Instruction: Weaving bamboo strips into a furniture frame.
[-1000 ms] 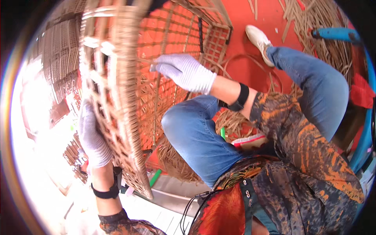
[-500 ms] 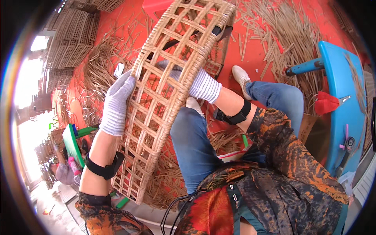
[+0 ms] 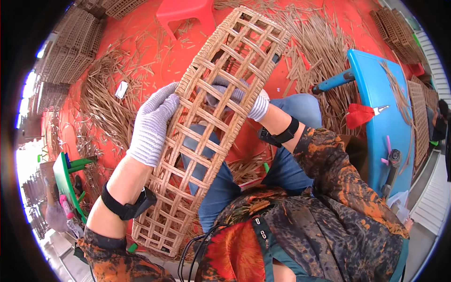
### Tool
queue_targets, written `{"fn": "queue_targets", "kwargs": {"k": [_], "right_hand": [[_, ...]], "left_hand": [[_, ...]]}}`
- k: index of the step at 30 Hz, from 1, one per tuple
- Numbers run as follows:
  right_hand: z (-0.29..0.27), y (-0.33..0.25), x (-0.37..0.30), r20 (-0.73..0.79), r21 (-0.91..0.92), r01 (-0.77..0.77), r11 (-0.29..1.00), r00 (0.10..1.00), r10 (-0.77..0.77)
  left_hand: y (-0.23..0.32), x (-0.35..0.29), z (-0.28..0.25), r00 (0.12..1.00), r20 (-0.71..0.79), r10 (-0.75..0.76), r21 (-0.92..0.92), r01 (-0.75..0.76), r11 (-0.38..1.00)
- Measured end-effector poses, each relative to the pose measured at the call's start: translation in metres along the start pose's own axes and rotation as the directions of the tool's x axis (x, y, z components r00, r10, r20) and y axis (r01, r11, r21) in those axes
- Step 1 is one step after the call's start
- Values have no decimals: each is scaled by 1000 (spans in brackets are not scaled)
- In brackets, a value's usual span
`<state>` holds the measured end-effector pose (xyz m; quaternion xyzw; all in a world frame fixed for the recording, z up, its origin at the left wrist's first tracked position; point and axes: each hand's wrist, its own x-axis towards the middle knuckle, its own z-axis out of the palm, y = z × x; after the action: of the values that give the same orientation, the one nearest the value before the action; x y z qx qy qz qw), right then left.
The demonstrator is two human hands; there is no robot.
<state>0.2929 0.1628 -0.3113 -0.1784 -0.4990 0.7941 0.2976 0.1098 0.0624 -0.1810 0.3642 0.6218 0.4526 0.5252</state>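
A long woven basket [image 3: 206, 136] with an open lattice of tan strands is held tilted over my legs, its far end up and to the right. My left hand [image 3: 154, 124], in a pale knitted glove, grips the basket's left edge at about mid-length. My right hand [image 3: 257, 107], gloved alike, reaches behind the lattice from the right. Its fingers show only in part through the gaps and look curled; what they hold is hidden by the strands.
Loose flat strands [image 3: 324, 61] are strewn over the red floor [image 3: 159, 61]. At the right stands a blue stool [image 3: 380, 122] with a red-handled tool [image 3: 361, 115]. A red stool [image 3: 185, 11] is ahead, a green one [image 3: 66, 185] left. Stacked baskets [image 3: 70, 47] stand far left.
The basket has turned its lattice side more toward me, and its far end has come lower. Both hands stay at it. My head view has shifted, showing more of the red stool.
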Motion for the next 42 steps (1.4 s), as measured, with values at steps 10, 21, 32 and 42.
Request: {"fn": "queue_targets", "kwargs": {"k": [10, 21, 32, 42], "right_hand": [[-11, 24, -20, 84, 74, 51, 996, 995, -57], [15, 29, -6, 145, 346, -135, 928, 985, 90], [20, 29, 1, 231, -49, 337, 940, 920, -317], [33, 21, -3, 90, 270, 128, 954, 983, -157]], "left_hand": [[-19, -11, 9, 992, -39, 118, 206, -107, 973], [-6, -14, 0, 986, -33, 165, 306, -147, 941], [-3, -21, 4, 988, -49, 146, 183, -135, 974], [3, -28, 18, 952, -201, 233, 316, -162, 935]]}}
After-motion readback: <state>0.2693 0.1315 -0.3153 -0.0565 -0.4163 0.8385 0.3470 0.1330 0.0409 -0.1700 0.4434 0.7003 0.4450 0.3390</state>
